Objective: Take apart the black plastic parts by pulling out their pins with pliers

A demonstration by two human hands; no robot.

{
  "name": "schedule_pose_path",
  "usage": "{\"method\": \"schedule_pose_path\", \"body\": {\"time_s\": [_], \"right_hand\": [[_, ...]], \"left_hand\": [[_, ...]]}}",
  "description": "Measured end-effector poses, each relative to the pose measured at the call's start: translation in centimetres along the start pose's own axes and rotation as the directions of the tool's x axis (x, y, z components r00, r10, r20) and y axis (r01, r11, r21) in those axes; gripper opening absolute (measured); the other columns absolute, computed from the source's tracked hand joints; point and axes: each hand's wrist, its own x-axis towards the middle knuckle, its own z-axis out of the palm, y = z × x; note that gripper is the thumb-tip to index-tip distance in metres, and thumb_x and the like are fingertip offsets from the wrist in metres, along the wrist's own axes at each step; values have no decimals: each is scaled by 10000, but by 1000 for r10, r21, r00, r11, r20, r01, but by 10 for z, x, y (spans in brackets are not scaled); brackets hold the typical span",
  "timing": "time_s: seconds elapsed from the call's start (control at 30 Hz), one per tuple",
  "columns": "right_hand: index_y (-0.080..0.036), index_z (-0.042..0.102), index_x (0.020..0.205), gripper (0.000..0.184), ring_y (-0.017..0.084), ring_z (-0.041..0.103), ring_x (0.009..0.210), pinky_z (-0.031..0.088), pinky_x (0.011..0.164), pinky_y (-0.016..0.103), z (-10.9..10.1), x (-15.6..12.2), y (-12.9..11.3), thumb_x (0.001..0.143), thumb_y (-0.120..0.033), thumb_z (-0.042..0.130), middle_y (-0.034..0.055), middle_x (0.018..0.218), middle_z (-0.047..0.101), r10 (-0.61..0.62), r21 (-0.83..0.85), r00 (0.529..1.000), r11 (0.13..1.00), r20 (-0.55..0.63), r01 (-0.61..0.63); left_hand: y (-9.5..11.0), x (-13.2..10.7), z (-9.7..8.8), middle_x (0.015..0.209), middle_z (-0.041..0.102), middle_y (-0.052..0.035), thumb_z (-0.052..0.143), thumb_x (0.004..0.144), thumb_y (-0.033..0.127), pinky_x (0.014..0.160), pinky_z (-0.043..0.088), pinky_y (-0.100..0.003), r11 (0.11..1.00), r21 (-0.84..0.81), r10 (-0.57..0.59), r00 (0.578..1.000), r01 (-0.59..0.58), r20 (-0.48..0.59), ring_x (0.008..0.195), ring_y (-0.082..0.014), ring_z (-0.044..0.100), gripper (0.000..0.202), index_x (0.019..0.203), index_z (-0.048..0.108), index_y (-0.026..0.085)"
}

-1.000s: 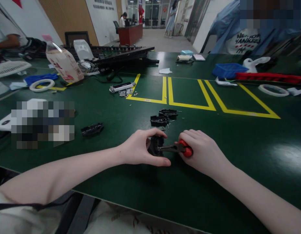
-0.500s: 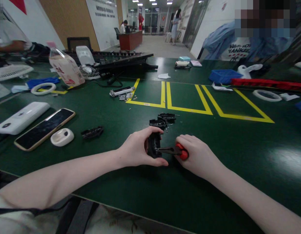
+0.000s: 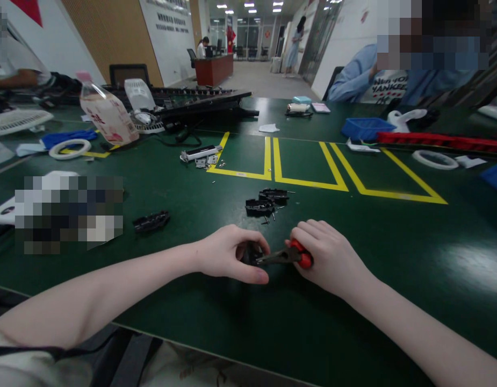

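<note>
The left hand (image 3: pixel 226 255) curls around a black plastic part (image 3: pixel 251 253), clasping it low over the bench (image 3: pixel 304 333), with the thumb on the side nearer the body and the index finger on the far side. The right hand (image 3: pixel 325 246) is clenched on the red handles of a pair of needle-nose pliers (image 3: pixel 281 256). From this right grip the part lies to the left and slightly nearer the body; the pliers' long axis spans the gap, with the tips meeting the part's right-hand end. Whether the jaws pinch something there is too small to tell. The left hand is the nearer to the part, and its fingers hide enough that the part's long axis cannot be read.

The pliers have slim, tapering dark metal jaws and smooth, rounded red grips. Just beyond the hands, 2 black housings (image 3: pixel 259 207) lie close together, matte and elongated with jagged edges, beside a few thin, shiny metal pins (image 3: pixel 266 221). A separate black housing (image 3: pixel 151 221) lies well to the left, its length slanting away to the right. The bench top is smooth, dark green and glossy, marked farther off with flat yellow tape (image 3: pixel 312 184) in angular outlines.
</note>
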Motion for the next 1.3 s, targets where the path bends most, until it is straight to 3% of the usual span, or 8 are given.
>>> {"method": "schedule_pose_path", "body": {"time_s": [0.13,0.27,0.47,0.73,1.03,1.17,1.3], "right_hand": [[-206,517,783,136,181,517,713,401,636,312,-1,-1,0,736,-115,607,38,792,606,17,13,1000,1000,18,-17],[-211,519,780,145,183,531,714,415,644,317,1,0,-3,723,-113,610,30,779,608,68,93,994,993,82,-76],[-220,511,766,131,188,538,705,421,633,324,-1,2,-5,731,-132,602,30,771,610,131,163,986,976,101,-146],[-224,510,758,116,185,544,690,421,618,318,-4,2,-7,750,-157,604,28,764,611,149,228,978,957,143,-179],[-226,538,767,97,182,583,704,443,635,310,-4,4,-9,764,-169,616,15,769,633,163,286,968,934,193,-214],[-223,539,780,96,185,585,710,450,645,317,-4,4,-10,770,-153,603,22,777,638,160,270,970,941,182,-206],[-218,532,797,88,197,576,719,445,644,329,-2,3,-7,769,-178,604,42,799,641,166,214,975,957,147,-196]], "left_hand": [[-1,-1,1,879,677,-34,747,717,528,636,488,-260,1000,-18,4,1000,-4,7,728,-161,621,525,1074,633,161],[1,-3,6,972,672,-58,811,663,486,718,514,-303,996,44,86,985,-81,-150,828,-195,634,600,1127,603,168],[2,-4,13,1089,665,-80,855,635,444,874,541,-373,975,91,223,920,-204,-323,973,-240,656,688,1191,547,181],[-5,-3,15,1123,657,-86,879,623,390,889,559,-377,960,70,278,892,-271,-356,1021,-253,662,719,1223,536,190],[-1,-4,17,1133,653,-88,863,647,397,933,556,-419,964,28,255,894,-264,-367,1066,-273,657,693,1223,538,189],[-2,-4,16,1136,656,-90,845,655,443,911,561,-403,967,79,254,895,-242,-366,1045,-266,660,701,1230,528,197],[-2,-3,11,1101,663,-84,827,648,516,842,554,-371,958,236,247,887,-163,-389,973,-245,660,726,1226,523,201]]}}
